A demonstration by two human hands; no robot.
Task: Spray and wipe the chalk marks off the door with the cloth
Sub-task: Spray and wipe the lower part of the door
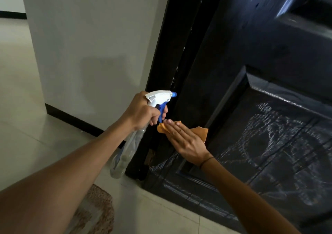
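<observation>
Left hand (143,113) grips spray bottle (158,99); right hand (185,140), fingers flat, presses cloth (202,132) to door (224,54). Wiping step; next prob. chalk marks (269,144) on panel w/ firm strokes.

A: Dim overall. The brightest part is the pale floor (19,83) at the far left of the frame, so light seems to enter from that side.

B: The white wall (93,41) greys toward the middle, with a soft shadow patch near its centre.

A: The black door (224,57) swallows most detail. A bluish sheen runs along its moulding in the upper right, and faint glare catches the panel ridge at right.

B: Wide-angle bend tilts the verticals. The forearms along the bottom edge look soft, and the chalk marks (269,144) appear smeary.
</observation>
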